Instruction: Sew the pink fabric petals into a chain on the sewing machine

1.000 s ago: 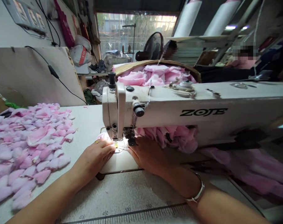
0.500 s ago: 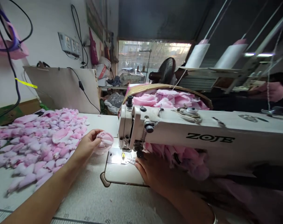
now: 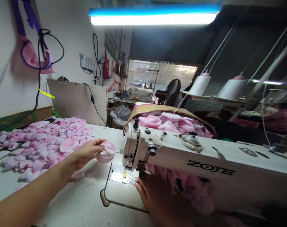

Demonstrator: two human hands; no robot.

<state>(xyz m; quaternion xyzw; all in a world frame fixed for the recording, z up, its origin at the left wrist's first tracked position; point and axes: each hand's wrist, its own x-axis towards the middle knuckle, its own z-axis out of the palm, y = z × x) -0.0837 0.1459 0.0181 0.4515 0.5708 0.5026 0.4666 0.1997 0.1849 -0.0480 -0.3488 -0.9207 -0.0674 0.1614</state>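
Note:
My left hand [image 3: 88, 154] pinches a round pink fabric flower [image 3: 106, 152] with layered petals, held just above the table left of the sewing machine [image 3: 181, 154]. Under the machine head, my right hand [image 3: 155, 192] rests at the right of the lit needle plate [image 3: 116, 171]. A slim two-pronged metal tool [image 3: 133, 180] juts from its fingertips towards the presser foot [image 3: 125, 174]; its other end is hidden by the hand. Behind that hand, a bunch of pink fabric pieces [image 3: 188, 189] hangs under the machine arm.
Many small pink and white fabric pieces [image 3: 44, 151] are heaped on the table at left. Behind the machine stands a large container [image 3: 152, 108] full of pink fabric. Thread cones [image 3: 200, 85] stand at upper right, and a black fan [image 3: 173, 91] is behind. A person's sleeve [image 3: 284, 118] shows far right.
The view has tilted up, bringing a tube light into sight. My left hand still holds the flower, now turned to show more of its petals. My right hand stays by the needle.

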